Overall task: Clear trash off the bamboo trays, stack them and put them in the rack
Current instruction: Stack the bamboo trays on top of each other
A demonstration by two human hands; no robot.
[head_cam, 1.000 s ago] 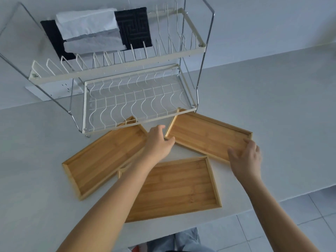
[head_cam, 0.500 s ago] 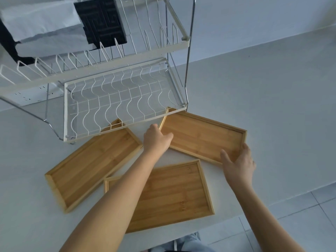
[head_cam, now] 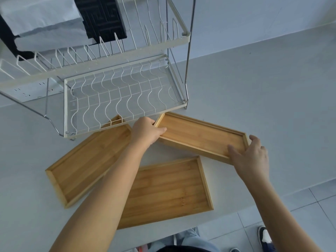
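Nearest, one bamboo tray (head_cam: 169,191) lies flat on the bench (head_cam: 263,99) at 6 o'clock, a second tray (head_cam: 85,160) at 9. Beyond, the left hand (head_cam: 145,132) and right hand (head_cam: 251,157) pinch the third tray (head_cam: 200,136) by its short ends, fingers closed over the rims. Farthest, at 11 o'clock, stands the rack (head_cam: 116,99).

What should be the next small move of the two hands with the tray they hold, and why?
Probably lift the right tray and set it into the near tray to begin the stack. The left hand and right hand already grip its two short ends, its near edge looks raised, all three trays, with the left tray, show no trash, and none is stacked yet.
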